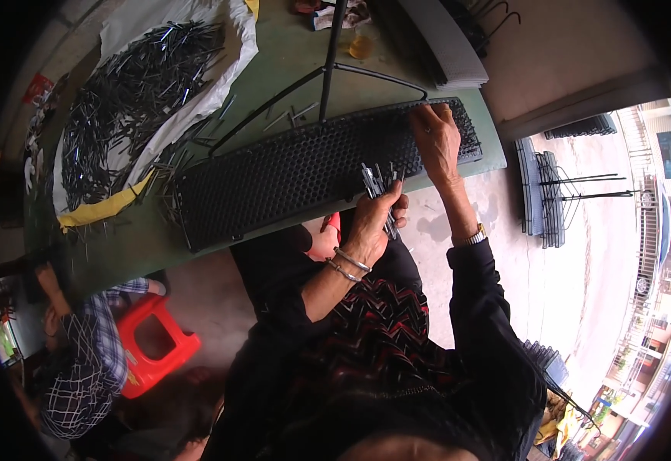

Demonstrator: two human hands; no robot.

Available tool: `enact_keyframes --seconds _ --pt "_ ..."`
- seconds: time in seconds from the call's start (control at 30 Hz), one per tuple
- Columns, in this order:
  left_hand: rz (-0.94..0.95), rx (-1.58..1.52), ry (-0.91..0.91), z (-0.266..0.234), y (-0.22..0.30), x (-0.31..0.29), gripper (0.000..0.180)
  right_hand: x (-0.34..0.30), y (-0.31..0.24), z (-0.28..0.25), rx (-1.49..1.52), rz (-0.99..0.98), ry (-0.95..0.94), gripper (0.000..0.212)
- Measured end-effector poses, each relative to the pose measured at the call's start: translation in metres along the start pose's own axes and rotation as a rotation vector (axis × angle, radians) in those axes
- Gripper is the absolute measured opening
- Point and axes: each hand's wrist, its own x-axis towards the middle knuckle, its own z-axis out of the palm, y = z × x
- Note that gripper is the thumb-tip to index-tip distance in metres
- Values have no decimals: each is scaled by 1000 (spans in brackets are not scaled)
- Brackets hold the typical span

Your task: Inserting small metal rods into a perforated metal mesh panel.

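A long black perforated panel lies along the front edge of the green table, with a thin black rod frame standing up from its far side. Close to the panel's near edge, my left hand is closed around a bunch of short metal pins whose ends stick out past the thumb. Over the panel's right end, my right hand has its fingertips pinched together at the surface. Whatever sits between those fingertips is too small or hidden to name.
A white sack spread open on the left holds a big heap of dark metal pins. Loose pins lie on the green table. Grey panels are stacked at the far right. A person sits near a red stool.
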Motion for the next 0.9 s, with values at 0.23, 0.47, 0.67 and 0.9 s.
enact_keyframes --seconds 0.23,0.47,0.67,0.9 --pt "29 -2 0 1 4 -2 14 -4 0 10 -165 74 100 9" --pt "29 -53 18 0 3 -2 13 -3 1 5 -123 77 90 13" --pt "58 -55 -13 -2 3 -1 11 -4 1 3 -146 132 110 15" --pt "69 -40 1 -1 4 -1 11 -6 -2 -6 -171 117 59 16"
